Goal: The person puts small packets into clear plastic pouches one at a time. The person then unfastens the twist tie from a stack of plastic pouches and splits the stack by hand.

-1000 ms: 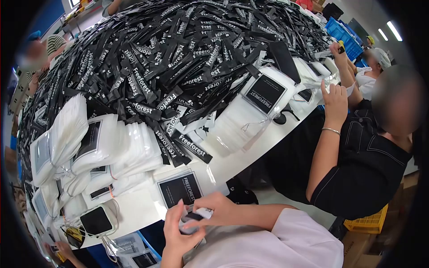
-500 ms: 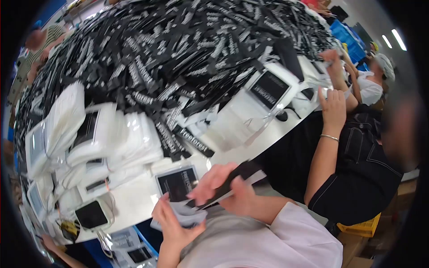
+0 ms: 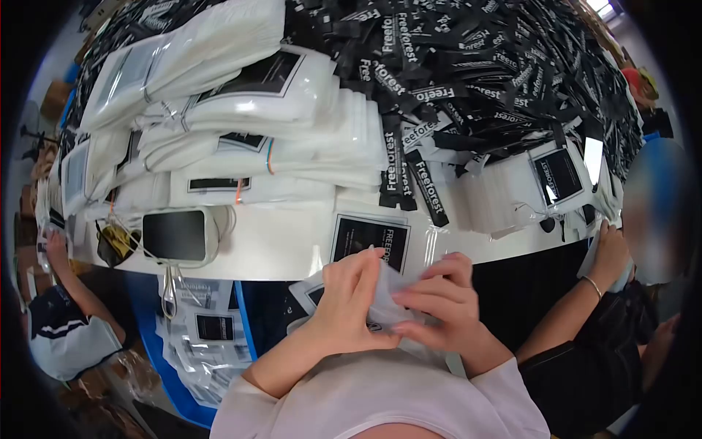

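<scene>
A frosted plastic bag (image 3: pixel 386 296) is held upright in front of my body. My left hand (image 3: pixel 342 306) pinches its left side between thumb and fingers. On the opposite side, my right hand (image 3: pixel 442 301) grips it with curled fingers and thumb. What the bag contains cannot be made out. Just beyond my fingertips, a clear bag with a black FREEFOREST print (image 3: pixel 371 240) lies flat at the table edge. Below my left forearm, more printed bags (image 3: pixel 213 327) sit in a blue bin (image 3: pixel 191 410).
Stacks of banded white bags (image 3: pixel 256 139) cover the table's left side, with a white-cased device (image 3: pixel 175 235) before them. Black Freeforest-printed strips (image 3: pixel 468 80) heap across the back. Another bag stack (image 3: pixel 504 192) lies right, near a co-worker's arm (image 3: pixel 559 318). Another person (image 3: pixel 73 329) is at left.
My head view has turned left and down. The black strip that was in my right hand no longer shows; that hand has moved onto the bag that my left hand holds.
</scene>
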Motion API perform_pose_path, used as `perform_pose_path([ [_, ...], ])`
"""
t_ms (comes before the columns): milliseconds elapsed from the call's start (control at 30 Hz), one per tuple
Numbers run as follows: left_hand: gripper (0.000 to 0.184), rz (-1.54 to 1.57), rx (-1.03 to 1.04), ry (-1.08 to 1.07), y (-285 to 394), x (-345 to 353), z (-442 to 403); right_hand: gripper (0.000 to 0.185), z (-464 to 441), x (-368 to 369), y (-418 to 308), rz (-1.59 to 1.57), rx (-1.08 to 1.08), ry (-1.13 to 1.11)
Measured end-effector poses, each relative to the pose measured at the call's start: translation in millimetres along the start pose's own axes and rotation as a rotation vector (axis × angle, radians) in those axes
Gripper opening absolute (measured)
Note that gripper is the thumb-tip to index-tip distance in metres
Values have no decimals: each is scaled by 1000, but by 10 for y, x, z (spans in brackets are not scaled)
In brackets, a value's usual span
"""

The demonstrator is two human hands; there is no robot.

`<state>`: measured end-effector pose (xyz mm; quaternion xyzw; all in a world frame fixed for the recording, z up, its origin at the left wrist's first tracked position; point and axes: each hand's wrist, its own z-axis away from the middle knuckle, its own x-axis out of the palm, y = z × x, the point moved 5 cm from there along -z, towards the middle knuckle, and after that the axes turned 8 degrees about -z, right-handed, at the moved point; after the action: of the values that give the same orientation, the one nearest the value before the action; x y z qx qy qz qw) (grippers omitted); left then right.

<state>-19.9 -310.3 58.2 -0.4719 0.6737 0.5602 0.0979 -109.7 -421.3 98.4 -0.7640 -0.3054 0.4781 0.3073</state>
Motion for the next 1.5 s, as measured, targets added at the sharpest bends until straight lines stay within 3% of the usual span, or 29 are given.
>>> perform_pose_path([
  [133, 110, -156, 59, -141, 85, 37, -13, 18, 15, 189, 78, 64, 36, -297],
  [167, 108, 10, -38, -187, 41, 5, -21, 15, 33, 207, 113, 47, 41, -382],
  [267, 98, 379, -391, -264, -144, -150, -44, 12, -5, 188, 126, -156, 79, -408],
  [367, 97, 312, -480, -335, -215, -142, 11, 17, -154, 192, 67, -99, 52, -288],
  [400, 88, 380, -508, -208, -221, -162, 22, 20, -171, 146, 60, -53, 36, -241],
  [467, 79, 366, -474, -165, -220, -155, 54, 25, -152, 44, 53, 35, 16, -148],
  [567, 69, 329, -472, -98, -232, -101, 94, 29, -151, 110, 94, -30, 25, -260],
  [667, 65, 309, -485, 12, -184, -165, 63, 32, -142, 93, 163, -149, -85, -54],
  [733, 58, 339, -461, 94, -140, -214, 86, 36, -118, 17, 156, -195, 81, 239],
  [767, 50, 363, -454, 135, -147, -237, 140, 38, -108, 42, 179, -278, 147, 236],
  [833, 32, 546, -345, 121, -193, -266, 179, 24, -21, 247, 209, -547, 180, 73],
  [900, 18, 576, -476, 50, -263, -275, 253, 17, 0, 295, 199, -590, 120, 25],
  [1000, 17, 361, -301, 86, -143, -418, 171, 13, -34, 321, 147, -546, 44, 37],
  [1100, 23, 433, -254, 89, -169, -518, 205, 16, -75, 397, 110, -459, -99, -23],
  [1133, 24, 466, -247, 56, -219, -572, 296, 21, -51, 513, 126, -392, -155, -61],
  [1167, 23, 442, -113, 29, -231, -662, 335, 22, -74, 585, 78, -363, -208, -100],
  [1233, 25, 434, -111, -80, -245, -864, 478, 25, -137, 679, -60, -299, -315, -172],
  [1267, 26, 444, -288, -154, -322, -1025, 649, 32, -232, 607, -128, -158, -312, -271],
  [1300, 36, 312, -474, -279, -493, -1269, 991, 32, -278, 493, -13, -112, -330, -152],
  [1367, 30, 48, -900, -245, -696, -1577, 1511, 23, -635, 242, 381, 243, 267, -483],
  [1400, 36, -124, -872, -235, -674, -1621, 1592, 22, -579, -60, 608, 293, -4, 89],
  [1467, 49, -462, -801, -231, -662, -1612, 1690, 25, -709, -282, 910, 640, -26, 312],
  [1500, 60, -309, -899, -220, -701, -1486, 1640, 27, -786, -327, 976, 822, 2, 360],
])
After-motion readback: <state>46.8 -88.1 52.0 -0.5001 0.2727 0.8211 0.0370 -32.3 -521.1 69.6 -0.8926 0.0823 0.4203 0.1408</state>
